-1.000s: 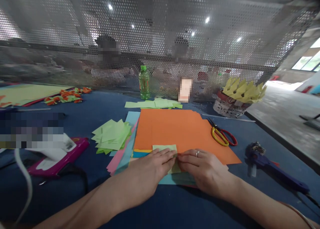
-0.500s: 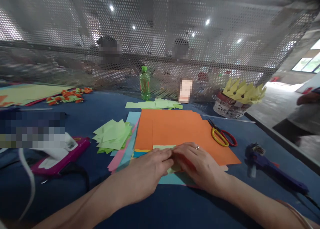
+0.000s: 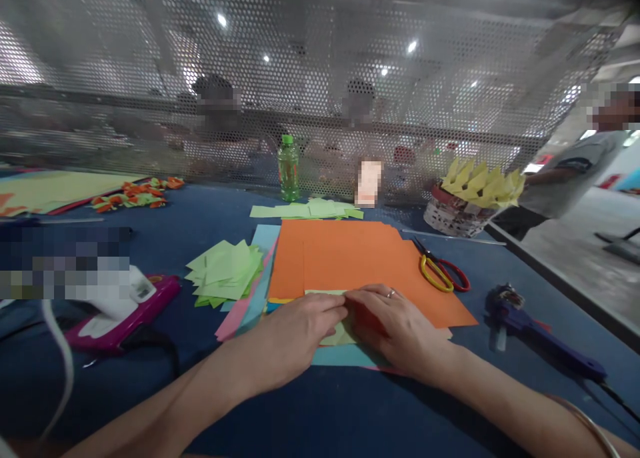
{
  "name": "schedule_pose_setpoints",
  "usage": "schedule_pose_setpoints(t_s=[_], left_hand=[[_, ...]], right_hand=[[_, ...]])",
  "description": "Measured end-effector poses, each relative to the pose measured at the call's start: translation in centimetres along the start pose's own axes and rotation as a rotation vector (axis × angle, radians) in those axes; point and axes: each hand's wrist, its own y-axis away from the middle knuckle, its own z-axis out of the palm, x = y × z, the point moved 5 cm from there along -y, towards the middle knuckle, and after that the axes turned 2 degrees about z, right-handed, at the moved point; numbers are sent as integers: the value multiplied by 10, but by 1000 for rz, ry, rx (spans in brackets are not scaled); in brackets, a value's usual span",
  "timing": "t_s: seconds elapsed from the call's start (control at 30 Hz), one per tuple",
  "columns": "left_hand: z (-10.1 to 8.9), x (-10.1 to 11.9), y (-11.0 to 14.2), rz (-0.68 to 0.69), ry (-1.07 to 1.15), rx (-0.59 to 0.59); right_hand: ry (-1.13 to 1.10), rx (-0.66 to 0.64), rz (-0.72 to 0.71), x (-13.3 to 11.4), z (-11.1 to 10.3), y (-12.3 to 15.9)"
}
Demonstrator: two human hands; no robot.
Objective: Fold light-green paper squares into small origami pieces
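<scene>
A small light green paper piece (image 3: 342, 335) lies on the stacked coloured sheets in front of me, partly covered by both hands. My left hand (image 3: 315, 325) rests on it with fingers bent together, tips on the paper. From the other side my right hand (image 3: 390, 321), a ring on one finger, curls over the same piece, and the fingertips of both hands meet near its middle. Under and beyond them spreads an orange sheet (image 3: 345, 251), with a light blue sheet (image 3: 335, 357) showing at the near edge. The undersides of my fingers are hidden.
Left stand a green paper pile (image 3: 225, 271) and a magenta power strip (image 3: 165, 291). Right are scissors (image 3: 437, 275), a glue gun (image 3: 545, 338) and a basket with yellow paper points (image 3: 460, 208). A green bottle (image 3: 289, 171) stands before the perforated screen. A person (image 3: 575, 171) is at far right.
Both hands stay on the green paper with barely any shift. The view has turned slightly right, and more of the person at far right shows.
</scene>
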Motion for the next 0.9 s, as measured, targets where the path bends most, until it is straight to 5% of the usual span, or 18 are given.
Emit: schedule_pose_setpoints(t_s=[0.23,0.43,0.57,0.73,0.9], left_hand=[[4,-13,2,35,-17,4],[5,-13,3,-12,-67,-79],[4,-14,2,-23,-72,-83],[3,-13,1,-25,-55,-89],[3,-14,3,-3,-18,-48]], right_hand=[[197,-22,118,13,-11,-3],[519,67,591,90,-80,7],[613,19,781,134,-98,24],[608,-73,821,153,-88,30],[588,2,797,146,-94,26]])
